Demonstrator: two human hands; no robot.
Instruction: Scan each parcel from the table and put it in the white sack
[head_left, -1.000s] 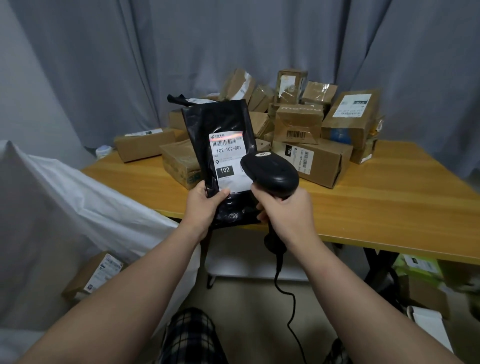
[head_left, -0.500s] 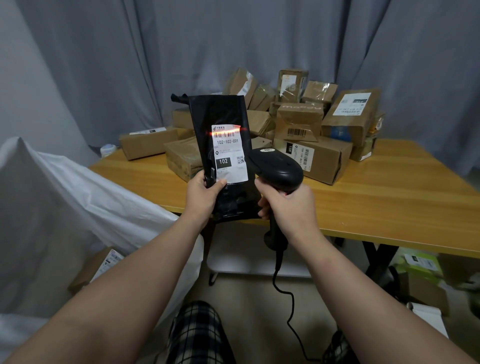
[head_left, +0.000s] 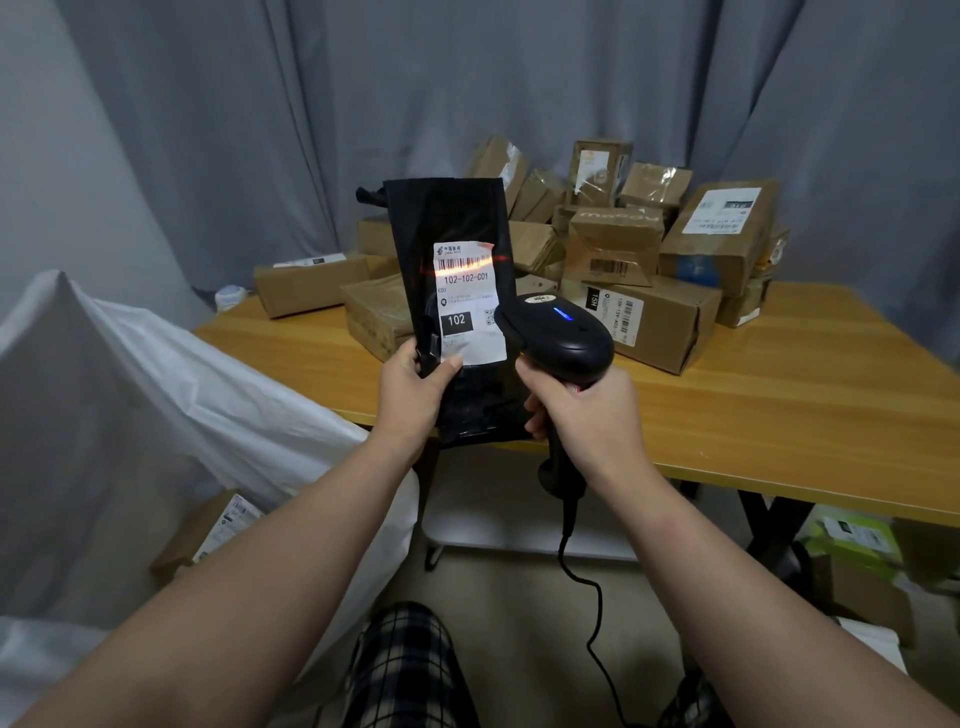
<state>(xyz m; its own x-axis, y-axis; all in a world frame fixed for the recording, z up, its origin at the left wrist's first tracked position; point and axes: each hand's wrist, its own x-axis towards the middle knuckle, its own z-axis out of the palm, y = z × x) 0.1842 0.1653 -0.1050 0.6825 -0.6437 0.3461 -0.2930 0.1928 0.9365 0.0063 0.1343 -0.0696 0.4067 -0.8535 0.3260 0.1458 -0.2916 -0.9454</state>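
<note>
My left hand (head_left: 413, 382) holds a black plastic parcel (head_left: 452, 218) upright by its lower left edge, in front of the table. Its white label (head_left: 467, 301) faces me, and a red scan line lies across the barcode. My right hand (head_left: 587, 415) grips the handle of a black corded scanner (head_left: 558, 332), whose head points at the label from the right. A blue light glows on top of the scanner. The white sack (head_left: 171, 395) stands open at the left, with a brown box (head_left: 208, 530) inside it.
A pile of several brown cardboard parcels (head_left: 649, 322) covers the back of the wooden table (head_left: 779, 395). Grey curtains hang behind. Under the table's right side lie more boxes (head_left: 852, 540). The scanner's cable (head_left: 592, 613) drops to the floor between my knees.
The black parcel has risen and straightened. The red scan line now sits on the barcode, and the scanner's blue light has come on. Both hands shifted slightly up.
</note>
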